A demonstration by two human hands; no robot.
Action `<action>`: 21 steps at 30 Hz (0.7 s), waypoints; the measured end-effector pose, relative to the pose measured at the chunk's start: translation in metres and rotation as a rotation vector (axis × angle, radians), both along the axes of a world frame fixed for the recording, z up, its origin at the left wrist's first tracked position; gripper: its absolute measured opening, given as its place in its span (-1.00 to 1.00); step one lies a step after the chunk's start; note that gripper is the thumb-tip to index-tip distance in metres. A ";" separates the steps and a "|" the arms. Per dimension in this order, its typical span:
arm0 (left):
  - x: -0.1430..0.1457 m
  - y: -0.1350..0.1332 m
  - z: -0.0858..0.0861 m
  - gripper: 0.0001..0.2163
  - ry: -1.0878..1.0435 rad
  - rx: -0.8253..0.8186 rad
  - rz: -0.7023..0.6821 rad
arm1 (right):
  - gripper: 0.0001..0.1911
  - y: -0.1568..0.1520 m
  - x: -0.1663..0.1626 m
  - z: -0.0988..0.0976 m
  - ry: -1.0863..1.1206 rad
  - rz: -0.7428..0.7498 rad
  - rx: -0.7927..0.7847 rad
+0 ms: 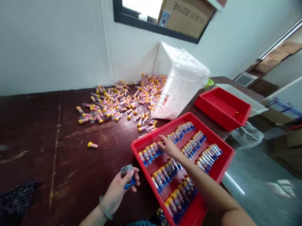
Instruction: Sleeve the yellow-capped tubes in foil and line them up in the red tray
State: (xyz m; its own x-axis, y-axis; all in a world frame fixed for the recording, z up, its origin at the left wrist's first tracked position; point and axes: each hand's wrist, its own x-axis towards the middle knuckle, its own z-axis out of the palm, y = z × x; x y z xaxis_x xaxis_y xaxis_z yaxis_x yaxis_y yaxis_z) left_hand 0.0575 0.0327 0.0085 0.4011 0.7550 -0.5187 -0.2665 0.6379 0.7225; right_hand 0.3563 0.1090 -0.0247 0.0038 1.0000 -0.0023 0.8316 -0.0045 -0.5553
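My left hand (119,190) is closed around a small stack of blue-labelled packets (127,175), held just left of a red tray (224,164). In the tray lie several rows of packed blue, pink and yellow tubes (189,150). My right hand (168,147) reaches into the tray's far left part. Its fingertips rest on the row of tubes (151,151) there, fingers curled downward.
A heap of loose pink tubes with yellow caps (121,101) lies by the wall. One stray tube (92,145) sits alone on the dark table. A tipped white crate (181,84) stands behind the tray. A second red tray (223,108) sits further right.
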 end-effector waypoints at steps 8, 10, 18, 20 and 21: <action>-0.025 0.009 -0.018 -0.63 0.030 -0.018 0.073 | -0.77 0.085 -0.055 0.030 -0.316 0.234 0.032; -0.026 0.015 -0.020 -0.64 0.040 0.037 0.056 | -0.83 0.115 -0.076 0.032 -0.395 0.326 -0.037; -0.066 0.029 -0.010 -0.61 0.025 0.073 0.317 | -0.69 0.115 -0.127 0.043 -0.340 0.454 -0.015; -0.070 0.030 -0.012 -0.61 0.041 0.062 0.347 | -0.74 0.090 -0.142 0.054 -0.147 0.584 0.070; -0.068 0.030 -0.013 -0.62 0.062 0.069 0.376 | -0.74 0.075 -0.150 0.059 -0.039 0.655 0.108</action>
State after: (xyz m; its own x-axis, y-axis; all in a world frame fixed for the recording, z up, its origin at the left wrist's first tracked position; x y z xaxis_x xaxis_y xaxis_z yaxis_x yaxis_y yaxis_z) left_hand -0.0109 0.0630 -0.0047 0.0592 0.8775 -0.4759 -0.4274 0.4531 0.7823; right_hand 0.2061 0.1837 0.0343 -0.6070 0.7900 0.0861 0.6627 0.5630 -0.4939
